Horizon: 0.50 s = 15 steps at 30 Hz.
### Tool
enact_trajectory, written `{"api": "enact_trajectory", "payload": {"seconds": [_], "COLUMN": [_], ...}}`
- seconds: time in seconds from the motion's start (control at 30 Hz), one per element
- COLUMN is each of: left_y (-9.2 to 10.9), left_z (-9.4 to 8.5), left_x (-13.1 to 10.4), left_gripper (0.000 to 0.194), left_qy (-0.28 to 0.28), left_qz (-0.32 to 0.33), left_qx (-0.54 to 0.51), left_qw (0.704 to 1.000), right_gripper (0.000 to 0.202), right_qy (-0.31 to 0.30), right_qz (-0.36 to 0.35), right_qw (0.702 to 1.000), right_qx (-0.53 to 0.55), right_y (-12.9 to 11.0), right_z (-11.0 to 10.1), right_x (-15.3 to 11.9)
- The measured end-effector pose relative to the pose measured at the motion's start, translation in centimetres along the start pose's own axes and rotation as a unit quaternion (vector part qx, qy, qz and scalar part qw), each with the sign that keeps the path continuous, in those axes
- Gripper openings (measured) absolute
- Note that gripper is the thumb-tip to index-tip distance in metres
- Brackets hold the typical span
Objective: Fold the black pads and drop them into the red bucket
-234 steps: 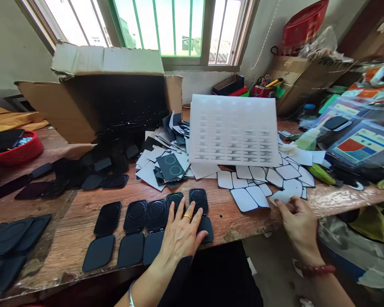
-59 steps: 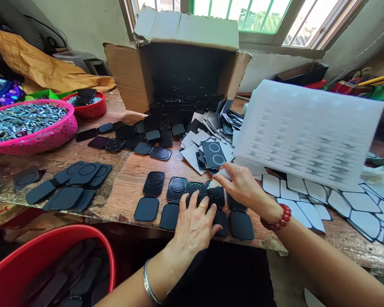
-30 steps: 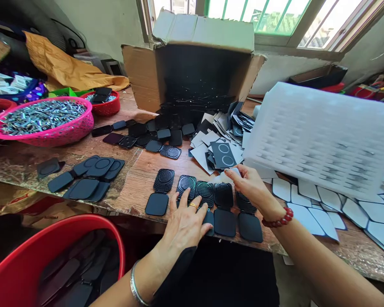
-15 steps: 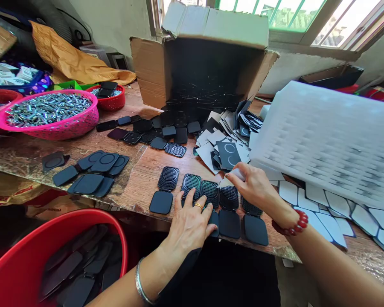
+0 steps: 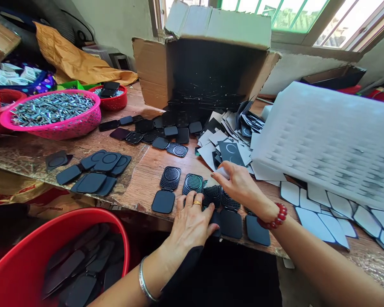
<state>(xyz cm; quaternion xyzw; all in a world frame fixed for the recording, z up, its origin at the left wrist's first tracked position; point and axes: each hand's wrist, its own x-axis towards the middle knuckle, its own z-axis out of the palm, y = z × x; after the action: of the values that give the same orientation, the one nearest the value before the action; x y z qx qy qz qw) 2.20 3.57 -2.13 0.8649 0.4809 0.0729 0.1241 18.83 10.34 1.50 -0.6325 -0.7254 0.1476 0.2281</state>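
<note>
A row of black hinged folding pads, each with a ribbed upper half and a smooth lower half, lies along the table's front edge. The leftmost, a folding pad (image 5: pixel 163 201), is fully in view. My left hand (image 5: pixel 190 219) lies over the lower halves beside it, fingers spread and their tips touching the pads. My right hand (image 5: pixel 240 183) is closed around a small whitish object (image 5: pixel 223 172) whose pale tip reaches down to the ribbed half (image 5: pixel 212 194) of a middle pad. Most of that object is hidden by the fingers.
Behind the row are more black pads (image 5: pixel 177 149), a pile of cards (image 5: pixel 232 153) and an open cardboard box (image 5: pixel 150 72). Left stand a pink basket (image 5: pixel 53 130) of small metal parts and a red tub (image 5: pixel 19 264) of black pieces. A white molded tray (image 5: pixel 326 136) sits right.
My right hand has moved left with the whitish object, from a pad farther right to one in the middle. My left hand stays on the pads, its fingers slightly more bent.
</note>
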Motion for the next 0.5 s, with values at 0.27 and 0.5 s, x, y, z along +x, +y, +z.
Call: {"api": "enact_trajectory", "payload": {"seconds": [0.27,0.5], "left_y": [0.0,-1.4], "left_z": [0.1,-0.4], "left_x": [0.0,-0.5], "left_gripper": [0.046,0.046], "left_qy": [0.007,0.035], "left_qz": [0.004,0.004], "left_qx": [-0.004,-0.043], "left_qw": [1.000,0.998], "right_gripper": [0.022,0.039], "right_qy": [0.016,-0.016], "right_qz": [0.042,0.197], "right_qw": [0.999,0.957], "right_qx": [-0.016,0.214], "right_y": [2.0,5.0], "right_z": [-1.4,-2.9], "right_x": [0.7,-0.5]}}
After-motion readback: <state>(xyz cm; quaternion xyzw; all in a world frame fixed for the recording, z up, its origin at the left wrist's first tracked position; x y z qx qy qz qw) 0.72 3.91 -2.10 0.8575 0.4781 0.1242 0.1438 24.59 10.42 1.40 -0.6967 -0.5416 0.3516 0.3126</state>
